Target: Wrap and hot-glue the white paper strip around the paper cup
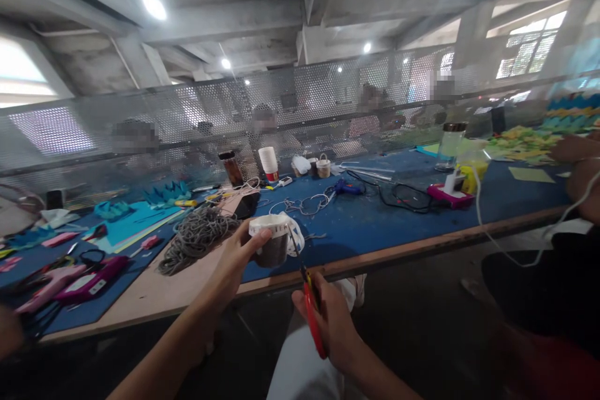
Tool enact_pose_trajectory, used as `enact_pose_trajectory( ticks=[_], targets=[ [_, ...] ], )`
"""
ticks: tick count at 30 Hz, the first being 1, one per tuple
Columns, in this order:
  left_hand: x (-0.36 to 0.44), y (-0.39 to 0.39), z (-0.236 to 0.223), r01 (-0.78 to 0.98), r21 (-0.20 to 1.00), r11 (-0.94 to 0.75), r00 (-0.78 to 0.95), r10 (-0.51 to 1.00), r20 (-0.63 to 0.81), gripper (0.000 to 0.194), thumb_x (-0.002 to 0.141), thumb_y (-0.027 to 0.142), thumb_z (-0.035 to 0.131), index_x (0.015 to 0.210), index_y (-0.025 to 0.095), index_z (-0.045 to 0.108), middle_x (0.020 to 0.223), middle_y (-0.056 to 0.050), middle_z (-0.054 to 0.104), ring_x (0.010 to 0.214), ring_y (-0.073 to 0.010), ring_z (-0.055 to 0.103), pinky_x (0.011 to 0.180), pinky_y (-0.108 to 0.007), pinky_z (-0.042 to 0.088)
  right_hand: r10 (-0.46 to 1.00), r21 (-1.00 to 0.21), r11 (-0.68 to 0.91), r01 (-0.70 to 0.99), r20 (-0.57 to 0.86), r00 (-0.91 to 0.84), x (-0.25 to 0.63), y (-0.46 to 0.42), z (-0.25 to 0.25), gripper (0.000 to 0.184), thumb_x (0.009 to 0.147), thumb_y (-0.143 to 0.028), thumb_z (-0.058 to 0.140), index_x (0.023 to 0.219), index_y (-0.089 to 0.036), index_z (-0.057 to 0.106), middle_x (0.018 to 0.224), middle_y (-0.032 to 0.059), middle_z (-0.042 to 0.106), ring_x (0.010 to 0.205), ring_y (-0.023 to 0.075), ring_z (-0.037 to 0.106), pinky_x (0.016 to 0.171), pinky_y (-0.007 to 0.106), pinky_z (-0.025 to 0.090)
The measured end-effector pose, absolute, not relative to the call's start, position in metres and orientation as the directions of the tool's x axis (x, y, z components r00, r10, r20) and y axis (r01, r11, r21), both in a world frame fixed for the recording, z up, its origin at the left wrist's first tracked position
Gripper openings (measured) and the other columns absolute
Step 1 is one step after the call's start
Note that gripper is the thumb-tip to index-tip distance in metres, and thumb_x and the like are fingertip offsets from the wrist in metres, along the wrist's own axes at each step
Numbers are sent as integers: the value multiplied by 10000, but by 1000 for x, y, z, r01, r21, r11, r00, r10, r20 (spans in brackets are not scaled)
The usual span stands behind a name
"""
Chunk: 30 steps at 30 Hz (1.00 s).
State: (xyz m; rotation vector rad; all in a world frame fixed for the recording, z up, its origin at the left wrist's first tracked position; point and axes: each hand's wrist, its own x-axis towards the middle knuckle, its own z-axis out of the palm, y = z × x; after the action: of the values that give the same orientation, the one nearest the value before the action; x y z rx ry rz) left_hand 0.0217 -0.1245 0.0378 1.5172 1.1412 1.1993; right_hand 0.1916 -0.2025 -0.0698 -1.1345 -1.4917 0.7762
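Stretching from side to side, the blue-topped bench (384, 225) carries a tangled heap of grey cord (199, 240) left of centre. Closer in, the right hand (332, 322) is wrapped around the handles of red-handled scissors (308, 303), blades pointing up. The left hand (237, 250) pinches a small grey-sided cup (272, 253) at its white rim, held up near the bench's front edge. Smallest, a white patterned strip (297, 232) loops beside the cup; whether the blades touch it, I cannot tell.
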Motion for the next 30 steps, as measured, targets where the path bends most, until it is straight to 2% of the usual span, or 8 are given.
enact_pose_trajectory(
  ticks=[3,8,14,17,23,27,30],
  targets=[
    [22,-126,38,150,965,-213,104,974,199,494,754,504,738,1119,190,629,1032,-52,684,855,-203,624,682,-254,493,924,-875,336,350,378,59,190,-203,-73,158,910,-348,606,952,-215,532,797,5,648,682,163,598,638,262,404],
    [23,-133,36,70,986,-153,139,980,142,453,801,494,681,1139,196,633,1076,-52,683,823,-190,618,613,-229,463,884,-783,330,527,452,119,188,-202,-79,194,910,-341,607,1020,-199,535,864,56,675,774,224,631,712,314,412],
    [19,-128,36,268,910,-316,58,948,312,504,736,484,738,1123,180,627,938,-30,664,779,-186,588,606,-234,441,930,-865,306,398,361,69,187,-203,-75,165,908,-335,604,986,-215,521,776,-1,657,663,172,605,634,273,400],
    [19,-130,40,283,912,-298,71,954,290,543,730,508,732,1145,171,632,893,-35,671,788,-203,600,646,-257,466,932,-881,310,358,356,69,185,-205,-73,192,907,-368,602,968,-209,514,767,-1,652,651,164,602,622,268,404],
    [22,-137,41,135,980,-149,132,983,131,510,792,536,670,1168,193,638,932,-49,713,782,-218,651,618,-256,483,887,-835,370,408,448,113,181,-210,-73,268,894,-405,619,1040,-210,507,878,33,649,759,202,618,689,305,430],
    [19,-134,37,153,968,-197,135,975,177,545,766,520,710,1195,194,625,912,-42,715,736,-199,640,599,-247,470,891,-849,381,366,443,102,181,-212,-72,283,897,-383,619,1096,-216,505,925,34,650,790,199,623,715,306,440],
    [18,-133,39,218,939,-267,105,963,249,569,754,519,717,1199,177,622,933,-58,710,790,-213,641,642,-261,480,902,-877,375,300,420,98,182,-213,-69,262,885,-366,631,1065,-218,511,900,18,646,765,181,612,690,286,435]
  ],
)
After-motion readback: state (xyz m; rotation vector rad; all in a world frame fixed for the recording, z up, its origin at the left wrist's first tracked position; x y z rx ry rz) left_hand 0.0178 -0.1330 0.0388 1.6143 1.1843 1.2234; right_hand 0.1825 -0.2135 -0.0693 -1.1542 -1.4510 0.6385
